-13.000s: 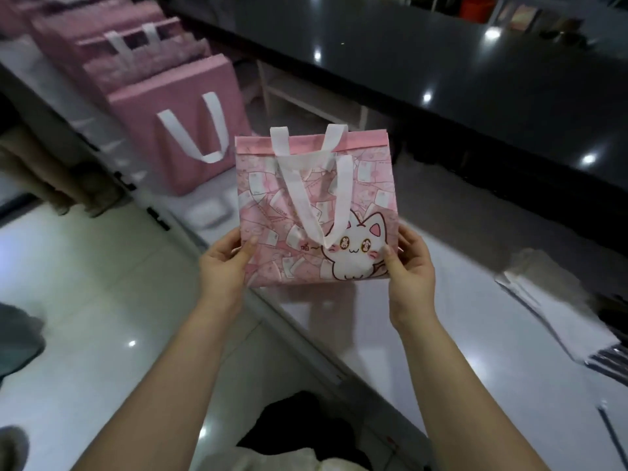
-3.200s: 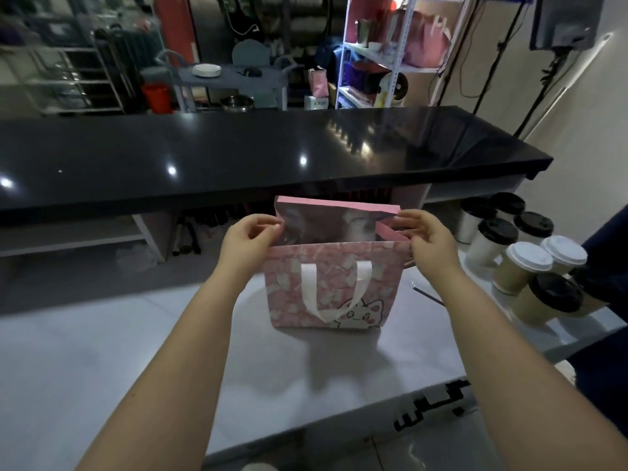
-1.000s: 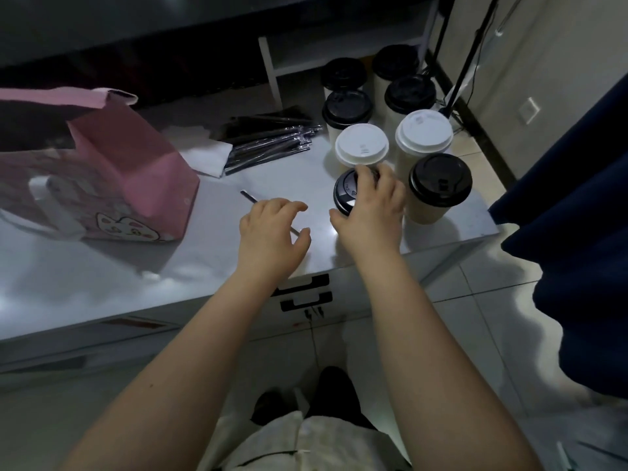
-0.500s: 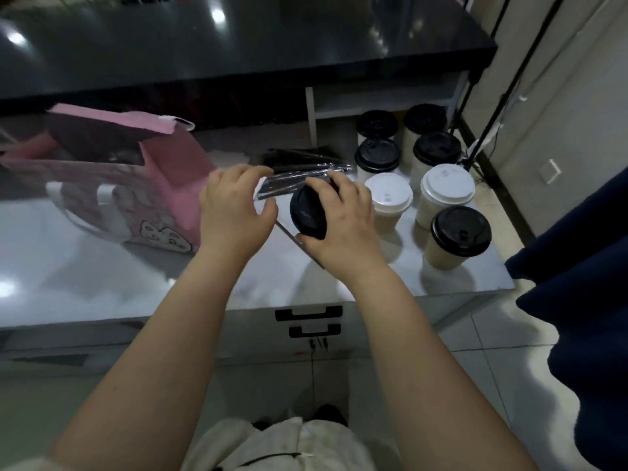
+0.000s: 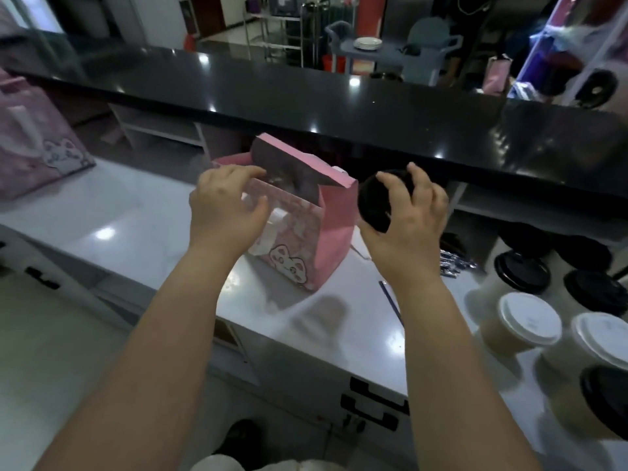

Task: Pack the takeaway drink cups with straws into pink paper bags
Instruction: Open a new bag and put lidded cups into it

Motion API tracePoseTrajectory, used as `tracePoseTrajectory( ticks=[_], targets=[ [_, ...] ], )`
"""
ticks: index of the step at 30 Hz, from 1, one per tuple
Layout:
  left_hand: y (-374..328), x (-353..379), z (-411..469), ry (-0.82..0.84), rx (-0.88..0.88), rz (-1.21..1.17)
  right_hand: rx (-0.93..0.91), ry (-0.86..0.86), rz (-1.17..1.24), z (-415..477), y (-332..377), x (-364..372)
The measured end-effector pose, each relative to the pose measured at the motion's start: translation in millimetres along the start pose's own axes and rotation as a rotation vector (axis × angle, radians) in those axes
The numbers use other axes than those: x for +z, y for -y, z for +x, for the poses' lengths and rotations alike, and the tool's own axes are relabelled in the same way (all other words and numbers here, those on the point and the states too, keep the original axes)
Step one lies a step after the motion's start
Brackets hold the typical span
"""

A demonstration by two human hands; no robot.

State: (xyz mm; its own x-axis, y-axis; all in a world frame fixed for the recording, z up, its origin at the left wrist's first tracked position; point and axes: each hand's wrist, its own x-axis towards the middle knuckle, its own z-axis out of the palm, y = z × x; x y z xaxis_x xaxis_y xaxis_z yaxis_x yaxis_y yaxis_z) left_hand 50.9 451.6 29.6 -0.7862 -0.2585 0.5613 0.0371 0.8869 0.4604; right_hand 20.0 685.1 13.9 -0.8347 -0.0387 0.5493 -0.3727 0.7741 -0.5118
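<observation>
On the white bench [image 5: 142, 232], centre: a pink paper bag [image 5: 334, 229] with a cat print stands upright, mouth open, its back flap raised.
Left hand [image 5: 224, 205]: fingers curl over the bag's near rim, thumb on the front panel, pinching that wall.
Right hand [image 5: 411, 219]: fingers wrap round a black-lidded cup [image 5: 372, 202].
Cup position: held in the air just right of the bag's mouth, tilted so the lid faces the camera; clear of the bench.
Right end of bench: white-lidded cups [image 5: 528, 317] and more black-lidded ones [image 5: 521, 271] stand grouped, with wrapped straws [image 5: 455, 263] behind them.
Between bag and cups: a loose straw [image 5: 390, 300] lies flat.
Far left: a second pink bag [image 5: 34, 154], blurred.
Behind: a glossy black counter [image 5: 339, 110].
</observation>
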Motion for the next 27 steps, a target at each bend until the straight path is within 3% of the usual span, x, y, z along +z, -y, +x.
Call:
tracePoseTrajectory(
  ticks=[7, 10, 14, 19, 27],
  targets=[
    [63.9, -5.2, 92.9, 0.066, 0.06, -0.022, -0.051, -0.104, 0.061, 71.6, 63.5, 25.4],
    [93.3, 5.9, 125.5, 0.188, 0.081, -0.12, -0.087, -0.157, 0.047, 91.9, 90.2, 41.3],
    [124.0, 29.0, 153.6, 0.404, 0.176, -0.236, -0.061, -0.023, 0.174, 112.6, 119.4, 73.4],
    [141.2, 51.3, 177.9, 0.598, 0.366, -0.31, 0.035, 0.168, 0.044, 118.0, 132.3, 119.5],
    [150.8, 72.6, 207.6, 0.975, 0.45, -0.306, 0.135, 0.279, 0.006, 117.6, 138.5, 127.1]
  ],
)
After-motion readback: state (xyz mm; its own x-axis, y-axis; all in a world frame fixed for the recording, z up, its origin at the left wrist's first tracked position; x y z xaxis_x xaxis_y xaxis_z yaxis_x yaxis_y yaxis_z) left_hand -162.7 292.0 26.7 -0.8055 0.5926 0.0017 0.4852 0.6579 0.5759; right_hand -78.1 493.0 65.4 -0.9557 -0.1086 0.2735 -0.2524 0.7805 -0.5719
